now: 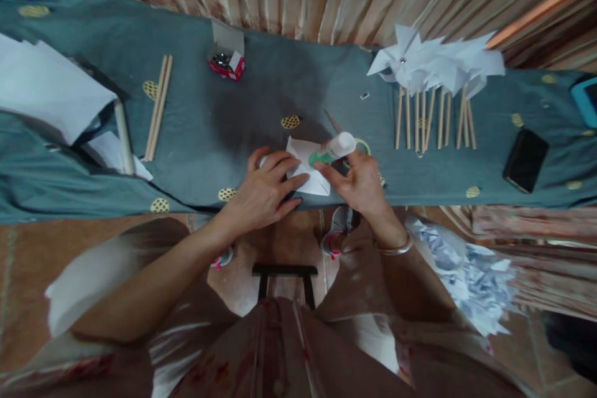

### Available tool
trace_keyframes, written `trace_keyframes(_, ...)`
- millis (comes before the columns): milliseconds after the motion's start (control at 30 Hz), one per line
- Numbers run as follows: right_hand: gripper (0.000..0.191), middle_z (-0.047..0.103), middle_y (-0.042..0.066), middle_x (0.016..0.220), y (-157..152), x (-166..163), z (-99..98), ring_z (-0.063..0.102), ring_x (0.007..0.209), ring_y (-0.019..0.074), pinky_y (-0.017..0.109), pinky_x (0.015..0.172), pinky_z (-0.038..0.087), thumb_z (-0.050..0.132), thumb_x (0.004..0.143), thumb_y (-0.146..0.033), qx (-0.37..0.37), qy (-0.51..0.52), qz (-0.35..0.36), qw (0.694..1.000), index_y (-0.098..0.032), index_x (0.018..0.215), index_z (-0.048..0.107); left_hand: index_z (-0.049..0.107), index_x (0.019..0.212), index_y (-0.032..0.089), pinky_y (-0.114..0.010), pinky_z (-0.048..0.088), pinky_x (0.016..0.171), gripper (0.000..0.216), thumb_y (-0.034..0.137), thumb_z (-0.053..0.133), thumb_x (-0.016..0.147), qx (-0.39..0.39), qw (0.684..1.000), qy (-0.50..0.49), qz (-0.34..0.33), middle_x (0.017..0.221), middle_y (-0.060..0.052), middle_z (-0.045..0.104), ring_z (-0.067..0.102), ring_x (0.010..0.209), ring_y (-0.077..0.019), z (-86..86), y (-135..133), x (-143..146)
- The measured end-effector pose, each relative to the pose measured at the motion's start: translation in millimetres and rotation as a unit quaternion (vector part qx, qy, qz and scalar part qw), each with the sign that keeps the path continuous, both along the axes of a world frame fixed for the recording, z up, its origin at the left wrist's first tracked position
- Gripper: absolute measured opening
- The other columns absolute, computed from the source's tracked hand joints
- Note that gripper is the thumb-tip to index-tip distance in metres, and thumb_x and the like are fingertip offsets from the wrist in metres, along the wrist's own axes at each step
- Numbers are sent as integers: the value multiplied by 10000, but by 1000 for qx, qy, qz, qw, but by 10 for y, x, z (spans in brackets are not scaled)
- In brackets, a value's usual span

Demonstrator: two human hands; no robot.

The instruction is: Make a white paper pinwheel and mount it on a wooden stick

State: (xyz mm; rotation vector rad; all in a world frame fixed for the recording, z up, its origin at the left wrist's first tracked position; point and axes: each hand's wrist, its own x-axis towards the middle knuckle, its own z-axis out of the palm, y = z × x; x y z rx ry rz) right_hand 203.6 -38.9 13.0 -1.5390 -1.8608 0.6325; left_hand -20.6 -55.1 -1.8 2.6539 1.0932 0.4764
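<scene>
A small folded piece of white paper lies near the front edge of the cloth-covered table. My left hand rests on its left side with the fingers spread, pressing it down. In my right hand is a white and green glue stick, tilted with its green end low over the paper. Whether that end touches the paper, I cannot tell. Partly hidden behind the glue stick and right hand is a pair of scissors, blade pointing away and a yellow-green handle loop showing.
Several white paper pinwheels on wooden sticks lie at the right, beyond a black phone. An open red box of small metal pieces stands at the back. Wooden sticks and white paper sheets are left. Paper scraps fill a bag below right.
</scene>
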Motion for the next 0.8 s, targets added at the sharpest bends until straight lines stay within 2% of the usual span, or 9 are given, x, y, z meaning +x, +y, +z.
trace_keyframes(167, 271, 658, 29, 802, 9, -72, 33, 611, 761, 204, 337, 710, 491, 667, 880, -498, 16, -31, 13, 999, -238, 888, 591, 648, 1258, 276, -606, 291, 1160, 366, 457, 564, 951, -11, 999, 35, 2, 1364, -110, 611, 483, 1336, -315, -4, 19, 46)
trace_keyframes(567, 280, 672, 71, 810, 47, -98, 104, 633, 787, 254, 382, 716, 497, 693, 857, -515, -27, -33, 29, 999, -264, 849, 569, 649, 1231, 317, -617, 278, 1160, 340, 450, 582, 925, -17, 999, 23, 14, 1368, -92, 603, 486, 1324, -320, -22, 19, 51)
trace_keyframes(800, 277, 650, 48, 775, 40, -66, 112, 610, 729, 220, 358, 688, 478, 643, 876, -502, -11, -56, 29, 998, -239, 841, 563, 643, 1251, 303, -620, 267, 1170, 366, 462, 570, 930, -15, 999, 31, 12, 1375, -97, 593, 483, 1329, -330, -25, 15, 52)
